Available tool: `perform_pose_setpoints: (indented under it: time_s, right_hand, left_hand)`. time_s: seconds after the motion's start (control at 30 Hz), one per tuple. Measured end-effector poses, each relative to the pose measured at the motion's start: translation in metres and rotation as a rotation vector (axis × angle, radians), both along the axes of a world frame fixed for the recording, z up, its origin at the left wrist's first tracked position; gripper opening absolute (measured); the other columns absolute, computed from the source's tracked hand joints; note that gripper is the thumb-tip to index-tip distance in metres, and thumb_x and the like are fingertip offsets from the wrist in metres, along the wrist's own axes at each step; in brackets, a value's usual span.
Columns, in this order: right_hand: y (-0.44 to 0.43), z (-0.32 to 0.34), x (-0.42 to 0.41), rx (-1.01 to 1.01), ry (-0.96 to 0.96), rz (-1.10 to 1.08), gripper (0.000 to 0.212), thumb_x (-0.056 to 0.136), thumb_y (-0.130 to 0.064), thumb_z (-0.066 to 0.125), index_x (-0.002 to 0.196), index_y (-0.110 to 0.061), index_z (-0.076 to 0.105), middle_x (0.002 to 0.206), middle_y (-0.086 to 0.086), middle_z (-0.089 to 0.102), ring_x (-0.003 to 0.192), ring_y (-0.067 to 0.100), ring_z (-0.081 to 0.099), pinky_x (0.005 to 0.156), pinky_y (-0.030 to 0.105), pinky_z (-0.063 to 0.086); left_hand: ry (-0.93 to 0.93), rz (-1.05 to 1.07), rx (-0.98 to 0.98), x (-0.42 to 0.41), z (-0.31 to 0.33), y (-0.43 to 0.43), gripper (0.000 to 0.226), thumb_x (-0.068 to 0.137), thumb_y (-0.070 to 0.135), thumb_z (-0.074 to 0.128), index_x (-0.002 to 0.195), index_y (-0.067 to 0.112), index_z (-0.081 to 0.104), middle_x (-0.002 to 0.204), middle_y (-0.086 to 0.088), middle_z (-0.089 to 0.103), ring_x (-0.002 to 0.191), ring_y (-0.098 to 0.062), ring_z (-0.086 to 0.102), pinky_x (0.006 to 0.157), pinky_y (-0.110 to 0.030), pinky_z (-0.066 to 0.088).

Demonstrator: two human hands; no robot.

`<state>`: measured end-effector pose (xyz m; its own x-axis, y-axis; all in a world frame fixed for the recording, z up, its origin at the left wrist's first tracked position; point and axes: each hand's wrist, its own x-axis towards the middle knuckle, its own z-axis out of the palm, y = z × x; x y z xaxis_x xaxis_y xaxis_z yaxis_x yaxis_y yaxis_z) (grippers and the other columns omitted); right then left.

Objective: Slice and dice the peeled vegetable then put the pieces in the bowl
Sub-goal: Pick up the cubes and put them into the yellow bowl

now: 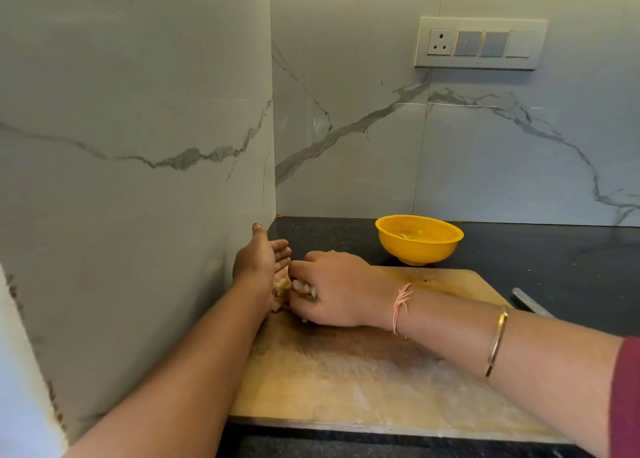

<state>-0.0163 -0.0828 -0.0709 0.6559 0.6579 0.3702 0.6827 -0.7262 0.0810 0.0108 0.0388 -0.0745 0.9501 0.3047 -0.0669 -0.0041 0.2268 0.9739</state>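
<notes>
Head view. The diced pieces (282, 289) lie in a small heap between the two hands, at the far left corner of the board (363, 371). The left hand (259, 267) stands on edge, palm facing right, fingers extended and spread wide, forming a wall just left of the heap and touching it. The right hand (332, 289) lies palm down just right of the heap, fingers curled narrowly over the pieces; some pieces show beneath the fingertips. Whether it has closed on them or is only raking them cannot be determined.

The bowl (419, 239) stands beyond the right hand and to its right, just past the far board edge, upright, with a few pieces already inside. The right hand is the nearer one to it. Judgement: the coming move is a transfer away from the body and rightward, so the heap must first be cupped securely between both palms. A grey utensil (530, 302), probably the knife, rests right of the right forearm, off the board.
</notes>
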Motion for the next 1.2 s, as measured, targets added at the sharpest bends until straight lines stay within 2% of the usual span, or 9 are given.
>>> perform_pose_setpoints:
  time_s: [0.2,0.3,0.4,0.5,0.6,0.7,0.83,1.0,1.2]
  right_hand:
    - [-0.004,0.008,0.004,0.01,-0.033,0.005,0.023,0.091,-0.039,0.048,0.077,-0.021,0.052,0.068,-0.005,0.05,0.063,0.014,0.048,0.053,0.024,0.032]
    - [-0.009,0.014,0.007,0.194,0.097,0.002,0.032,0.088,-0.029,0.053,0.058,-0.022,0.043,0.056,-0.005,0.047,0.054,0.011,0.045,0.048,0.023,0.029]
    - [-0.018,0.023,0.015,0.471,0.328,-0.091,0.03,0.086,-0.025,0.055,0.065,-0.004,0.058,0.063,0.008,0.056,0.056,0.016,0.051,0.049,0.028,0.039]
    - [-0.029,0.033,0.023,0.849,0.785,-0.152,0.026,0.089,-0.022,0.053,0.073,-0.003,0.061,0.058,0.008,0.053,0.041,0.013,0.043,0.034,0.017,0.03]
    - [-0.047,0.049,0.03,1.064,0.99,-0.183,0.028,0.09,-0.023,0.05,0.072,-0.005,0.062,0.055,0.004,0.053,0.037,0.009,0.041,0.029,0.013,0.027]
    - [-0.071,0.067,0.044,1.217,0.978,-0.212,0.031,0.091,-0.025,0.046,0.072,-0.005,0.059,0.056,0.004,0.051,0.036,0.007,0.041,0.028,0.013,0.027]
    - [-0.102,0.075,0.069,1.364,0.733,-0.309,0.027,0.089,-0.022,0.046,0.072,-0.005,0.059,0.061,0.007,0.054,0.036,0.008,0.044,0.031,0.013,0.03]
    - [-0.121,0.057,0.101,1.131,0.302,-0.638,0.028,0.089,-0.025,0.049,0.089,-0.003,0.065,0.091,0.017,0.065,0.081,0.029,0.059,0.065,0.031,0.042]
    - [-0.12,0.049,0.106,0.561,0.394,-0.739,0.025,0.096,-0.018,0.05,0.106,0.002,0.063,0.104,0.015,0.06,0.09,0.026,0.054,0.072,0.029,0.04]
  left_hand:
    - [-0.012,-0.008,0.011,0.0,0.0,0.0,0.059,0.102,0.046,0.025,0.101,0.001,0.063,0.118,-0.018,0.063,0.11,-0.028,0.06,0.101,-0.041,0.046]
    - [-0.006,-0.014,0.027,0.0,0.0,-0.001,0.058,0.102,0.047,0.024,0.092,0.004,0.063,0.116,-0.017,0.064,0.109,-0.028,0.06,0.101,-0.041,0.046]
    - [-0.013,-0.022,0.053,-0.001,-0.001,-0.002,0.06,0.102,0.046,0.023,0.1,0.002,0.065,0.117,-0.017,0.064,0.112,-0.028,0.059,0.099,-0.038,0.044]
    - [-0.017,-0.028,0.084,-0.002,0.0,-0.003,0.062,0.103,0.045,0.022,0.112,0.0,0.063,0.121,-0.016,0.063,0.115,-0.028,0.057,0.098,-0.037,0.042]
    - [-0.02,-0.038,0.098,-0.003,0.0,-0.003,0.061,0.103,0.044,0.022,0.114,0.0,0.063,0.122,-0.015,0.062,0.116,-0.028,0.057,0.1,-0.038,0.042]
    - [-0.028,-0.037,0.11,-0.002,-0.001,-0.003,0.061,0.103,0.045,0.022,0.114,0.001,0.063,0.123,-0.015,0.062,0.116,-0.027,0.057,0.102,-0.039,0.041]
    - [-0.035,-0.034,0.12,-0.001,-0.002,-0.003,0.061,0.102,0.045,0.022,0.113,0.002,0.063,0.121,-0.015,0.063,0.115,-0.027,0.057,0.101,-0.039,0.042]
    - [-0.038,-0.028,0.119,0.001,-0.002,-0.003,0.06,0.102,0.045,0.022,0.108,0.003,0.064,0.118,-0.015,0.064,0.112,-0.026,0.058,0.099,-0.037,0.042]
    - [-0.047,-0.024,0.143,0.0,-0.002,-0.005,0.061,0.103,0.045,0.021,0.107,0.002,0.065,0.117,-0.014,0.064,0.109,-0.025,0.059,0.096,-0.036,0.043]
